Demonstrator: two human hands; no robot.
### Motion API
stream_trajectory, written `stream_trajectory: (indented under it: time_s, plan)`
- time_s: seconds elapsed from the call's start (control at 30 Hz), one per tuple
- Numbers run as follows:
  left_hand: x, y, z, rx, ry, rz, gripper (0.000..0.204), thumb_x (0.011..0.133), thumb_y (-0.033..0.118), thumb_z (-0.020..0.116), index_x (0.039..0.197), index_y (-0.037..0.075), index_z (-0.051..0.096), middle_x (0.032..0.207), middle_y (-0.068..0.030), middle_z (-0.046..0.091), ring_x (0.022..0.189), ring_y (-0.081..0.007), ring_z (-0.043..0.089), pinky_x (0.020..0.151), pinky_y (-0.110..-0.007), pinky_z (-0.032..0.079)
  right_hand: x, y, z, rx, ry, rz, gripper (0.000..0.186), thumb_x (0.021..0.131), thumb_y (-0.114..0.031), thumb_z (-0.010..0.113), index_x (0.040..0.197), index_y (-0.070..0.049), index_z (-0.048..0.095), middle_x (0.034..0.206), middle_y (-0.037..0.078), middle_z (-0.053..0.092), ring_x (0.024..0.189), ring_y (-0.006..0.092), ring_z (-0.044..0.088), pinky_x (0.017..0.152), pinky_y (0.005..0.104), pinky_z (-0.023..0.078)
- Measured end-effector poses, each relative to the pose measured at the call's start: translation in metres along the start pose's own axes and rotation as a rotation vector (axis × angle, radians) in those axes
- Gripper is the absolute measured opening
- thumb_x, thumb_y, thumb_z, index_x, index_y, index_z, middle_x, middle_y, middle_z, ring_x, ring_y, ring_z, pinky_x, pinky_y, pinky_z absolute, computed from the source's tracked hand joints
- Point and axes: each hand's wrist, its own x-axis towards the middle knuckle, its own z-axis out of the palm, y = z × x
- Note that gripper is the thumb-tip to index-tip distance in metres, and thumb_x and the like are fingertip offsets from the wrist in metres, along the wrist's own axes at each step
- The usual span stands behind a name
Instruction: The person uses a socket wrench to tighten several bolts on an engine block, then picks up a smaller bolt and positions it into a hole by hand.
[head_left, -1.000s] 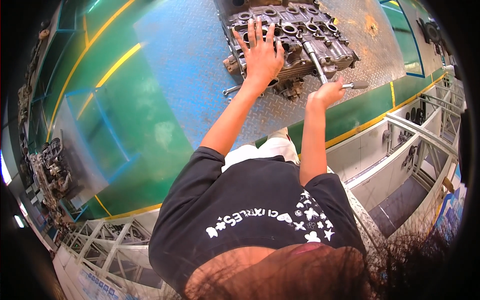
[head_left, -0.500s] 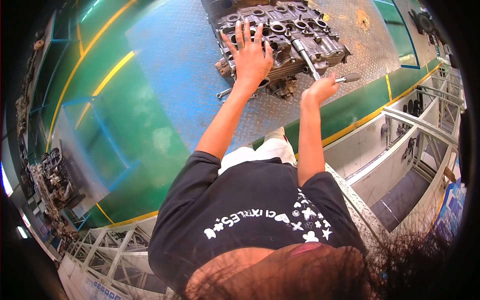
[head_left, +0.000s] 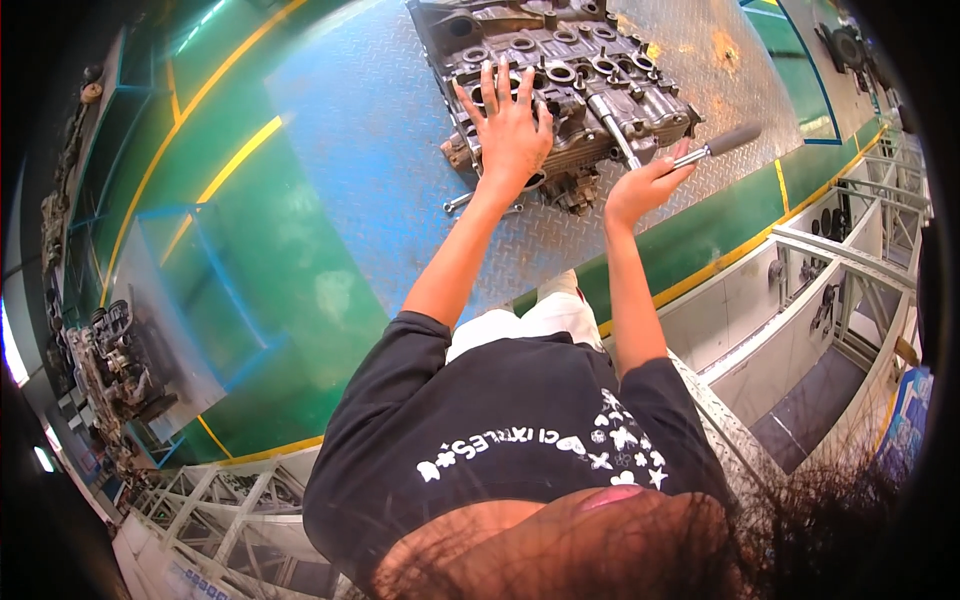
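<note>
A greasy metal engine cylinder head block (head_left: 590,110) lies on the patterned steel plate, with round bores and upright studs on its top. My left hand (head_left: 513,145) rests on its left side, fingers spread and pointing away from me. At the block's near right, a socket wrench (head_left: 735,139) has its chrome shaft slanting down onto the block and its dark-gripped handle reaching out to the right. My right hand (head_left: 645,190) closes its fingers round the wrench where shaft and handle meet, palm turned up. Just where the socket seats is hard to make out.
Below the block's left corner lies a small metal tool (head_left: 458,203). The diamond-pattern plate (head_left: 350,150) borders a green floor with yellow lines. White metal framing (head_left: 800,330) runs along the right. Another engine assembly (head_left: 115,370) stands at far left.
The wrench handle has swung slightly up and away from me, with its dark grip reaching farther right. My right hand shifted with it. My left hand stays spread on the block.
</note>
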Motion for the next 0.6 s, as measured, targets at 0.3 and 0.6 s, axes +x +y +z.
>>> stream_trajectory:
  time_s: [0.3, 0.6]
  plan:
    - [0.000, -0.003, -0.002, -0.060, 0.035, 0.014, 0.059, 0.095, 0.035, 0.061, 0.149, 0.011, 0.057, 0.164, -0.0200, 0.038, 0.160, -0.0363, 0.019, 0.126, -0.071, -0.006, 0.003, -0.028, 0.000, -0.205, -0.400, -0.723, 0.044, 0.106, -0.004, 0.046, 0.148, 0.006, 0.052, 0.148, 0.024, 0.060, 0.138, 0.0368, 0.059, 0.114, 0.0429, 0.046]
    - [0.000, -0.002, -0.006, -0.057, -0.003, 0.010, 0.056, 0.100, 0.037, 0.058, 0.151, 0.016, 0.054, 0.165, -0.0165, 0.038, 0.159, -0.0347, 0.019, 0.127, -0.069, -0.004, 0.032, -0.039, -0.015, -0.291, -0.814, -1.384, 0.037, 0.104, 0.001, 0.051, 0.141, 0.004, 0.059, 0.140, 0.021, 0.066, 0.126, 0.0357, 0.067, 0.104, 0.0432, 0.054]
